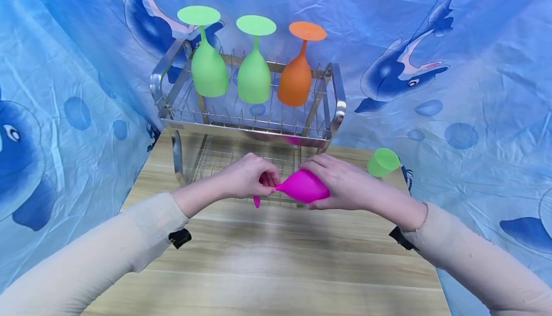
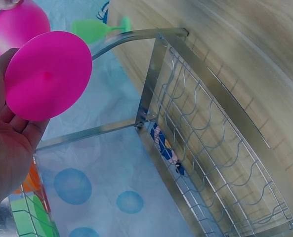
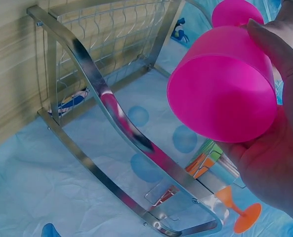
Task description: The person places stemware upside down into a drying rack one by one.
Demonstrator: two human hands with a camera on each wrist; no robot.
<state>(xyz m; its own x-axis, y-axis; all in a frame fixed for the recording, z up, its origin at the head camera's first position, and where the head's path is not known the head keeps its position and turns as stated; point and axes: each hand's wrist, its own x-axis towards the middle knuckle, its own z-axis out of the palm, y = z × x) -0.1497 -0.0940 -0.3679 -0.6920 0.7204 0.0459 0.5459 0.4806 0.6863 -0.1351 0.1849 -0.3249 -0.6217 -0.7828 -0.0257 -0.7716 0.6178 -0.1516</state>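
Note:
A bright pink wine glass (image 1: 304,186) is held on its side in front of the rack, its foot toward the left. My left hand (image 1: 247,177) pinches its stem close to the foot, which faces the camera in the left wrist view as a round pink disc (image 2: 50,76). Fingers and thumb of my right hand (image 1: 345,182) grip the bowl from the right. In the right wrist view the open mouth of the pink bowl (image 3: 223,98) shows nothing inside.
Behind the hands stands a two-tier metal dish rack (image 1: 246,131). Its upper tier bears two upside-down green glasses (image 1: 210,72) and an upside-down orange glass (image 1: 295,81). Another green glass (image 1: 383,163) stands upright on the wooden table (image 1: 267,268) at right. Blue printed cloth surrounds the back and sides.

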